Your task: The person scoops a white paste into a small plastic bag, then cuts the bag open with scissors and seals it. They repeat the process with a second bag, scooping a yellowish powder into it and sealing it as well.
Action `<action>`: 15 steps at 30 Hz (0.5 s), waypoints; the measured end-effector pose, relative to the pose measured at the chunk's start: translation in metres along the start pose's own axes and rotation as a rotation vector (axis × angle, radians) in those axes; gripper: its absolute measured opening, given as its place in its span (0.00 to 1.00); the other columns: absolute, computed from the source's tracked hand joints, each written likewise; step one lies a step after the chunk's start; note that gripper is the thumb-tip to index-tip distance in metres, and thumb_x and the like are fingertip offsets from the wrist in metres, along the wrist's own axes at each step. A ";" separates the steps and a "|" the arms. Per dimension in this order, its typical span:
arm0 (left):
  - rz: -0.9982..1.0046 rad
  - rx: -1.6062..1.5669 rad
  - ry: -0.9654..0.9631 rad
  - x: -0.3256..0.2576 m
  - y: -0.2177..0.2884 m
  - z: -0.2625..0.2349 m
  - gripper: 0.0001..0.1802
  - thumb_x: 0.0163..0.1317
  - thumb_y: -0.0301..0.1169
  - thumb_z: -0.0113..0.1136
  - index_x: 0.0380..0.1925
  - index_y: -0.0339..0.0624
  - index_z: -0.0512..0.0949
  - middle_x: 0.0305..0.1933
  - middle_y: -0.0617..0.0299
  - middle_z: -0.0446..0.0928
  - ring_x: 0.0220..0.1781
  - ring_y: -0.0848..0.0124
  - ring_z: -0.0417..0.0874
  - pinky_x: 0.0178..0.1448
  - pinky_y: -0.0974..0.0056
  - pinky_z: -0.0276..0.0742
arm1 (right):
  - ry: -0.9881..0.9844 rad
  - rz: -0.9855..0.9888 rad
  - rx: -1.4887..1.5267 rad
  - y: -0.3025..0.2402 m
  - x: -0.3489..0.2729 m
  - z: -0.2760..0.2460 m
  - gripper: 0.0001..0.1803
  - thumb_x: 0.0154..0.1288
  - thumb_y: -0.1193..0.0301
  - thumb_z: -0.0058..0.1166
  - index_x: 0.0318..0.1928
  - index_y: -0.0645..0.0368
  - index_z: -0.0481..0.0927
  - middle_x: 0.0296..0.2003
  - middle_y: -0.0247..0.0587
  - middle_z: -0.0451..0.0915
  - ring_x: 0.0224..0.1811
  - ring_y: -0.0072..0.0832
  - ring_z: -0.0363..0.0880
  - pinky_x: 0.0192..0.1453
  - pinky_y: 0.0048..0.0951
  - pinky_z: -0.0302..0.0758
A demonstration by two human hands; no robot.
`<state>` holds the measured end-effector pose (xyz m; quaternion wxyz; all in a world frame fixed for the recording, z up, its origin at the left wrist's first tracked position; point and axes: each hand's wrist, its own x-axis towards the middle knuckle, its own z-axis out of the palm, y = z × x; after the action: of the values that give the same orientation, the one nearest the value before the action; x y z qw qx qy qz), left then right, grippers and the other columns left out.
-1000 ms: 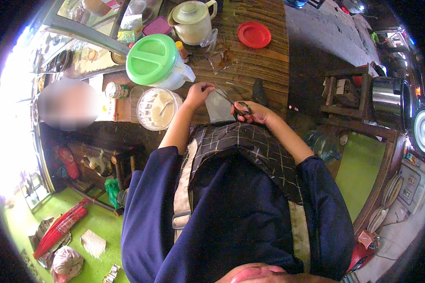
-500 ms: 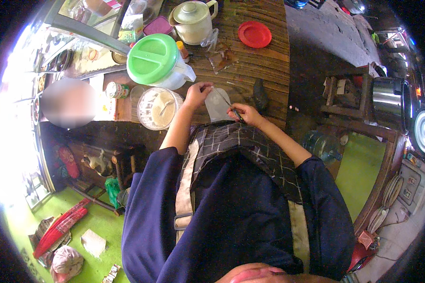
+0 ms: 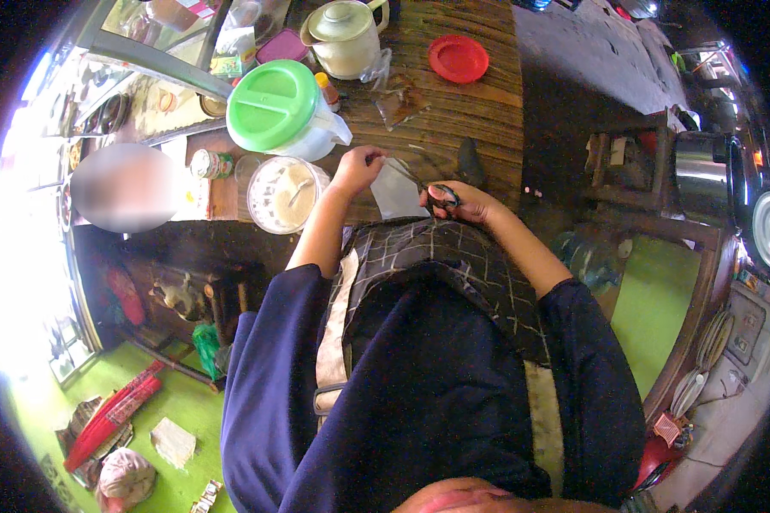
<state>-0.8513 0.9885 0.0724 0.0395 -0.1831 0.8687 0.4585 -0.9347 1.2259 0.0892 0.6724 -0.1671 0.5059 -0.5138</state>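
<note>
Scissors (image 3: 432, 190) sit in my right hand (image 3: 464, 203), fingers through the dark handles, blades angled up and left across a small clear plastic bag (image 3: 396, 190). My left hand (image 3: 359, 168) pinches the bag's upper left corner between thumb and fingertips and holds it taut just above the near edge of the wooden table (image 3: 479, 111). Whether the blades are parted or closed on the plastic I cannot tell at this size.

Positions relative to the bag: a round white bowl (image 3: 282, 194) with a spoon stands just to its left; a white jug with a green lid (image 3: 281, 109) lies beyond the bowl; a cream pot with a lid (image 3: 344, 36) stands farther back; a red plate (image 3: 458, 58) rests well apart at the far right.

Risks, as I judge them:
- Blade tips point toward the pinching fingers, so a long snip could nick them.
- Thin film may fold between the blades instead of shearing if the left-hand tension slackens.
- A cut taken too low could spill anything inside; the contents are not visible.
- The bag hangs at the table edge, over my checked apron (image 3: 441, 256), so a dropped piece would fall there or to the floor.
- The left elbow passes near the bowl; a sideways pull could knock it.
</note>
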 end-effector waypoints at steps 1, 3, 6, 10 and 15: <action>-0.024 0.024 -0.009 0.000 0.003 -0.001 0.13 0.50 0.36 0.56 0.34 0.43 0.80 0.31 0.52 0.79 0.33 0.61 0.80 0.42 0.62 0.74 | -0.003 0.037 -0.006 -0.003 -0.001 0.000 0.26 0.60 0.46 0.46 0.38 0.58 0.73 0.16 0.28 0.67 0.19 0.15 0.61 0.23 0.16 0.56; -0.108 0.080 -0.048 -0.001 0.008 -0.005 0.13 0.50 0.36 0.56 0.33 0.43 0.80 0.30 0.52 0.79 0.32 0.61 0.79 0.40 0.62 0.74 | 0.007 0.050 -0.037 -0.007 -0.001 0.002 0.25 0.60 0.45 0.45 0.37 0.57 0.74 0.16 0.28 0.68 0.18 0.14 0.62 0.21 0.16 0.55; -0.103 0.044 -0.062 0.000 0.006 -0.009 0.14 0.49 0.36 0.56 0.33 0.42 0.80 0.28 0.53 0.79 0.30 0.63 0.79 0.39 0.62 0.74 | 0.010 0.058 -0.042 -0.011 0.000 0.004 0.25 0.60 0.45 0.45 0.37 0.56 0.74 0.16 0.27 0.68 0.18 0.13 0.63 0.20 0.16 0.55; -0.014 -0.030 -0.052 0.002 -0.005 -0.008 0.14 0.49 0.37 0.56 0.32 0.42 0.81 0.27 0.55 0.79 0.29 0.66 0.79 0.38 0.64 0.73 | 0.017 0.059 -0.055 -0.012 0.001 0.004 0.25 0.60 0.45 0.46 0.37 0.56 0.74 0.16 0.27 0.68 0.18 0.13 0.63 0.21 0.16 0.55; -0.001 -0.027 -0.053 0.005 -0.013 -0.005 0.14 0.49 0.37 0.57 0.32 0.41 0.81 0.27 0.55 0.79 0.28 0.68 0.78 0.37 0.65 0.73 | 0.004 0.038 -0.027 -0.009 0.000 0.004 0.25 0.60 0.46 0.46 0.37 0.57 0.74 0.16 0.27 0.68 0.19 0.13 0.63 0.21 0.15 0.55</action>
<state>-0.8512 0.9764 0.0640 0.0603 -0.1719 0.8610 0.4748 -0.9356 1.2207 0.0975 0.6786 -0.1656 0.5174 -0.4943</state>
